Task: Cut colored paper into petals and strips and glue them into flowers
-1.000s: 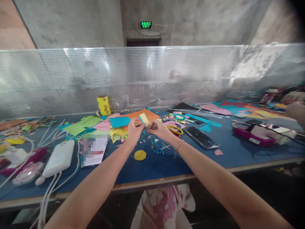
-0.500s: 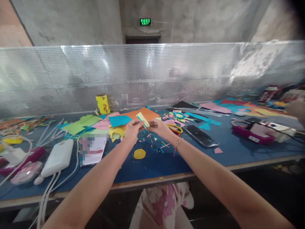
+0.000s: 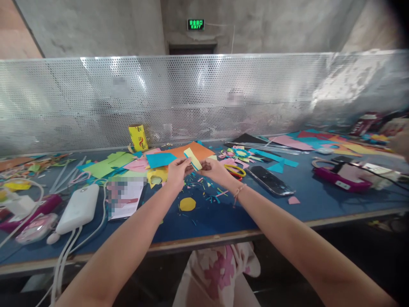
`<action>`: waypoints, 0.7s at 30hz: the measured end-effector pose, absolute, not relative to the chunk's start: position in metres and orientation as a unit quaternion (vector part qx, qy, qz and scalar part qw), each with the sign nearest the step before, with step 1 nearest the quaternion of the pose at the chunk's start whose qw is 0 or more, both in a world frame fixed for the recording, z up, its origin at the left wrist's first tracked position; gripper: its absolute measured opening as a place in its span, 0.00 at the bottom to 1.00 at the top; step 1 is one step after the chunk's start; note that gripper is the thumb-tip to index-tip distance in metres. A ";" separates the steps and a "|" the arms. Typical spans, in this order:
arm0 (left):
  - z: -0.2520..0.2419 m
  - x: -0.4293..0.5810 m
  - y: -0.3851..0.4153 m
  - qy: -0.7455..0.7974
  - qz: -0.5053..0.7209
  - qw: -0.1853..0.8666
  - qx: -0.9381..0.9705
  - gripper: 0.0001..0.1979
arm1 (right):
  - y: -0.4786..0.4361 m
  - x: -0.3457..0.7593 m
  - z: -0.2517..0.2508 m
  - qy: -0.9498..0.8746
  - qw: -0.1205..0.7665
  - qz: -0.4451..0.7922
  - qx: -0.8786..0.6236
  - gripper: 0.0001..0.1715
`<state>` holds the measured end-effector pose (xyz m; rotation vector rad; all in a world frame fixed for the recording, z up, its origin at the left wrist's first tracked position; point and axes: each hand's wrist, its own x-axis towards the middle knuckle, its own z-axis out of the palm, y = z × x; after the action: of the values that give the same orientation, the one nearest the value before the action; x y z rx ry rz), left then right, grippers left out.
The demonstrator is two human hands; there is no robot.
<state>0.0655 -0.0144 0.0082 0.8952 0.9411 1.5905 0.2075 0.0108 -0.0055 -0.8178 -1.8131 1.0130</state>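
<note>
Between my two hands, above the middle of the blue table, is a small pale yellow paper strip (image 3: 193, 158) with a blue edge. My left hand (image 3: 178, 171) pinches its left side. On the lower right end, my right hand (image 3: 212, 169) has its fingers closed; its fingertips are partly hidden. Just right of that hand lie yellow-handled scissors (image 3: 235, 171). A yellow paper disc (image 3: 187, 204) rests on the table below the hands, among tiny paper snippets. Behind them are an orange sheet (image 3: 201, 149) and a blue sheet (image 3: 160, 160).
A phone (image 3: 271, 181) lies to the right, near a purple power strip (image 3: 340, 179). On the left are a white power bank (image 3: 79, 209) with cables and a lit tablet or phone (image 3: 128, 200). A perforated metal screen (image 3: 179, 98) runs along the back. A blurred hand (image 3: 399, 140) shows far right.
The paper strip has turned slightly in my fingers, showing more of its yellow face. Both hands stay almost in place, and the view has shifted a little.
</note>
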 end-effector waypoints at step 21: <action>0.008 0.063 -0.011 0.387 0.688 0.497 0.362 0.10 | 0.010 0.208 -0.004 -0.746 0.431 0.370 -0.347 0.13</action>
<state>0.0626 -0.0113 0.0077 0.8765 0.9363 1.6652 0.2077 0.0098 -0.0043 -0.8662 -1.8619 0.9225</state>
